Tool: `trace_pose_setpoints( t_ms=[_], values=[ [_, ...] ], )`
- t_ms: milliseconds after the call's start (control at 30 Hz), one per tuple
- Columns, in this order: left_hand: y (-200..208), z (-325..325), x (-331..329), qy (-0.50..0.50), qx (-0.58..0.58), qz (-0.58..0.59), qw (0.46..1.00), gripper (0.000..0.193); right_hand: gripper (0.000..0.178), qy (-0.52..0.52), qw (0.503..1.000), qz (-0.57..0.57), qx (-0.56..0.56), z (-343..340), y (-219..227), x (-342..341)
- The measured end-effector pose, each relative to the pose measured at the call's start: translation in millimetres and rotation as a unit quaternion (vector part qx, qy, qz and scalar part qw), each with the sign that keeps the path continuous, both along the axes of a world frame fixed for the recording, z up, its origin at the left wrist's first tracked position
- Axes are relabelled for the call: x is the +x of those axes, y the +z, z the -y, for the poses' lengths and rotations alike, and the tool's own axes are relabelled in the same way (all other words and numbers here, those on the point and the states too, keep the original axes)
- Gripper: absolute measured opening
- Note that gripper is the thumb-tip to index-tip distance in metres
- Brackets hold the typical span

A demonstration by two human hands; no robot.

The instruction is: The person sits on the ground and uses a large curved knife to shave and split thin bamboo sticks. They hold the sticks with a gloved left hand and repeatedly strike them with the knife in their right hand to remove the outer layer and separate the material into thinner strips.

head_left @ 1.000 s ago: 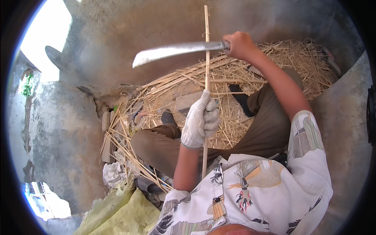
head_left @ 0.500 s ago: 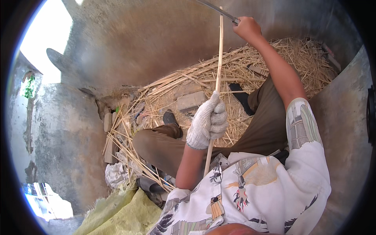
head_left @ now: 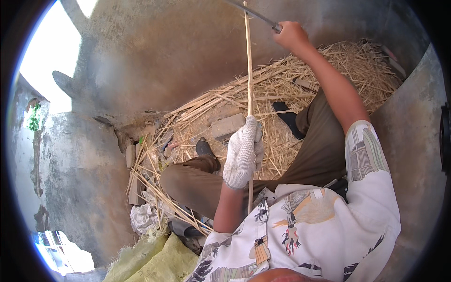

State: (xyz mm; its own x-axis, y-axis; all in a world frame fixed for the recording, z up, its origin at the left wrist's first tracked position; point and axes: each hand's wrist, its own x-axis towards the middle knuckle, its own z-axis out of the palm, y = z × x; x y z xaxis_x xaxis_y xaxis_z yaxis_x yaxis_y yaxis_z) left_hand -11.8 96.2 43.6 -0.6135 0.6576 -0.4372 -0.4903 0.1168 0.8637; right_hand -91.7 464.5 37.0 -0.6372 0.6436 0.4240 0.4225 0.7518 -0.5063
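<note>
Partly cropped machete (head_left: 257, 16), tip out of view, sits clenched in right hand (head_left: 292, 36). Gloved left hand (head_left: 242, 152) grips wooden stick (head_left: 250, 75); lower end lost at shirt (head_left: 324, 235).

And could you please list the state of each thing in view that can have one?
Stick: held, roughly straight
Knife: held, across the stick near its far end
Left hand: gloved, closed around the stick
Right hand: bare, closed around the knife
Pale strips: strewn
Yellow-green sack: crumpled

No readable text, labels, numbers or signs.
</note>
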Motion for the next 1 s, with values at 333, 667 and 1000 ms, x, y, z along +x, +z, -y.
trace_pose_setpoints(
  t_ms=[333, 667, 1000],
  values=[
    [-2, -6, 2, 0.012, -0.033, -0.061, 0.998, 0.05, 0.025, 0.03, 0.999, 0.002, 0.039, 13, -3, -8],
    [-25, 1, -24, -0.113, 0.308, 0.313, 0.892, 0.056, 0.026, 0.153, 0.97, -0.018, 0.187, 38, 2, 5],
    [-43, -11, -9, -0.248, 0.429, 0.495, 0.714, 0.055, 0.028, 0.077, 0.992, -0.104, -0.004, 24, 12, 12]
  ],
)
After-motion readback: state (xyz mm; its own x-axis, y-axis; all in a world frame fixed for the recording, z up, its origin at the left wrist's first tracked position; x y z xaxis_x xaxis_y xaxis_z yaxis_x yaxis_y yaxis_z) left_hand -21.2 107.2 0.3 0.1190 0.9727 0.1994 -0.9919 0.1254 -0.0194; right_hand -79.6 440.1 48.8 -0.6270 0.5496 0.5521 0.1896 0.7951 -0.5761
